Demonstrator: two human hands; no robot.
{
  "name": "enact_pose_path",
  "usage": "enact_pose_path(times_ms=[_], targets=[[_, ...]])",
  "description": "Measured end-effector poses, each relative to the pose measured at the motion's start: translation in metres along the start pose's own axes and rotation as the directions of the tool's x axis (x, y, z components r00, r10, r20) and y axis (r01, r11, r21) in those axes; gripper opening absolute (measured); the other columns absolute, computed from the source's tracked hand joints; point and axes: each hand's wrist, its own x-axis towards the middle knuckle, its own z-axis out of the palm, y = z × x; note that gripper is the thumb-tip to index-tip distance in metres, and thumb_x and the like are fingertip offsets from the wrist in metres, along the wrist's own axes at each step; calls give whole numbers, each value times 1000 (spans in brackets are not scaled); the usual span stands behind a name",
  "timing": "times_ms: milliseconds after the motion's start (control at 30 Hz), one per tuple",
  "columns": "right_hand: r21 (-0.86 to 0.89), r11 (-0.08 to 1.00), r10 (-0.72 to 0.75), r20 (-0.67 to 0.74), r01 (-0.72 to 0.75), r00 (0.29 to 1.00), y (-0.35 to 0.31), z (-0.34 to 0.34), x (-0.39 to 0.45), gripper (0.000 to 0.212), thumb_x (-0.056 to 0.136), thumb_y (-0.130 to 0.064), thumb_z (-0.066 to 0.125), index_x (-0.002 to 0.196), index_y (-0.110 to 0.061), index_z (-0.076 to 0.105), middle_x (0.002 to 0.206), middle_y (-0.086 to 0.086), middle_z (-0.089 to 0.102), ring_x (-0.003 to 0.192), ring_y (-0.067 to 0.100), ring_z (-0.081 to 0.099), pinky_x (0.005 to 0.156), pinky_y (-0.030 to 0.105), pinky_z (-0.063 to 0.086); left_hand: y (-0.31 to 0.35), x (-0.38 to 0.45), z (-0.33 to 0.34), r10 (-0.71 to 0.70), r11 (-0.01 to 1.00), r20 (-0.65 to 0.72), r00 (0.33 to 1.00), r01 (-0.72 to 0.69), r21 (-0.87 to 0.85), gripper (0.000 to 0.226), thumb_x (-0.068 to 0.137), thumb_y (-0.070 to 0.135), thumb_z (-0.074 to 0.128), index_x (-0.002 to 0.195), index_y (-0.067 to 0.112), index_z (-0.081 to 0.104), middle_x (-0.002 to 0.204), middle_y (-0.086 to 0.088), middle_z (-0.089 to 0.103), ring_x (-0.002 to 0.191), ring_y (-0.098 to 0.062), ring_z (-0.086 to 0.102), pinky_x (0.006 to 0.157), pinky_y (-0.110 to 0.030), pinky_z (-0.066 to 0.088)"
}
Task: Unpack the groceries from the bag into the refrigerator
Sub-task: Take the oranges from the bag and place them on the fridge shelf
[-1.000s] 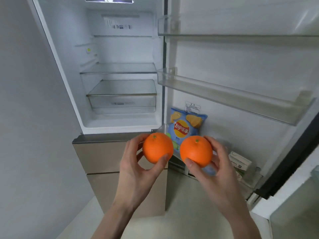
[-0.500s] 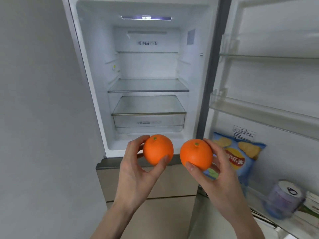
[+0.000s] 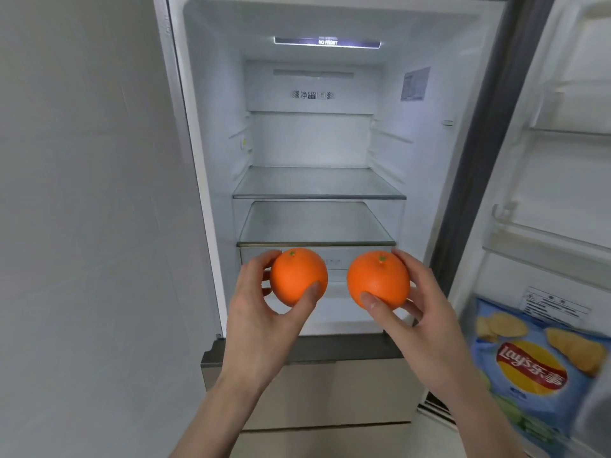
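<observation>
Two oranges are being held up in front of the open fridge (image 3: 211, 226): one orange (image 3: 298, 276) is being gripped in the left hand (image 3: 264, 312), thumb across its front and fingers curled behind, and the other orange (image 3: 378, 280) is being gripped the same way in the right hand (image 3: 426, 322). Both fruits are being kept stem-up, near each other but apart, level with the drawer (image 3: 334, 259) beneath the lower shelf (image 3: 315, 243). Neither is yet being set down. Inside, the upper shelf (image 3: 319, 196) and lower shelf are being shown bare, so the main compartment appears unfilled. At right, a chips bag (image 3: 535, 375) is already being stored in the door (image 3: 562, 193). The grocery bag is not being shown, so what is left cannot be told.
</observation>
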Motion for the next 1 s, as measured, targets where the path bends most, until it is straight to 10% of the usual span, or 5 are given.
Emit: enact_pose_path(times_ms=[200,400,1000], targets=[[35,999,-10,11,10,1000,7,27,59,76,71,-59,78,138,-53,44,140,-24,51,116,5,65,93,26,53,-24,61,6,-6,1000,-47,999,7,22,62,75,47,87,127,38,56,124,19,61,111,-4,61,87,-23,53],[53,997,-58,2,58,998,12,48,134,71,77,-52,80,138,-52,44,139,-23,52,110,-7,64,79,1,48,-33,132,28,49,999,-80,996,-48,18,61,78,43,87,130,34,56,126,15,62,111,-7,63,89,-25,53],[-170,968,-204,-123,182,971,50,109,324,65,80,-54,81,133,-38,47,130,-10,58,109,14,66,87,27,55,-72,300,71,69,993,-152,986,-53,103,61,83,42,84,134,29,54,131,10,57,115,-13,60,97,-31,52]])
